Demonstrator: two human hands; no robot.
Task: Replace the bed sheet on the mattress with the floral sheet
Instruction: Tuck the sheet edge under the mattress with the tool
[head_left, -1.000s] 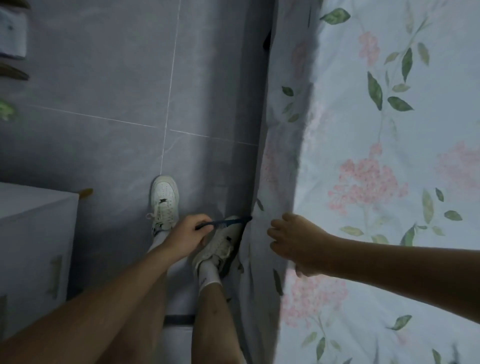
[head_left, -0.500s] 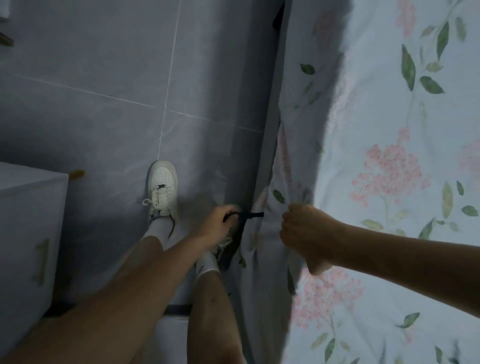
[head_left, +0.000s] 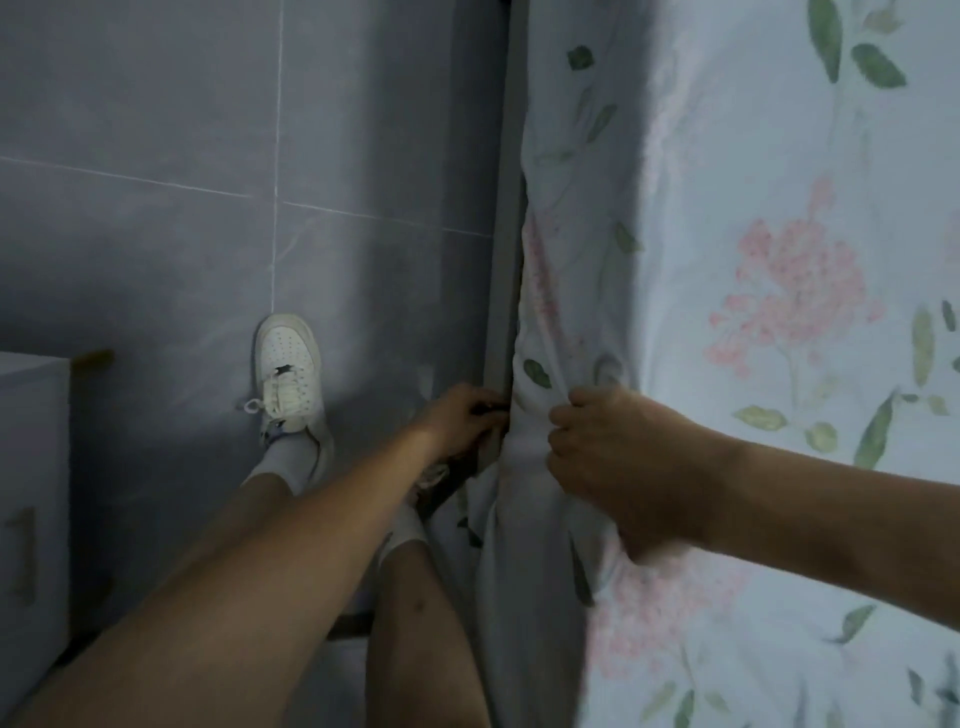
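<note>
- Grey tiled floor (head_left: 156, 234) borders the bed; floral sheet (head_left: 753, 260) covers the mattress top and side.
- Left hand (head_left: 462, 415), curled round a dark tool, now reaches the bed edge.
- Right hand (head_left: 597, 441) pinches sheet fabric, as before.

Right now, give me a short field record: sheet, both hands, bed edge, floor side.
sheet: floral sheet covers the mattress top and drapes over its side
right hand: right hand pinches a fold of sheet at the mattress edge
left hand: left hand grips a thin dark tool at the gap by the grey bed frame
floor side: white sneaker on grey tile; white cabinet at left
</note>
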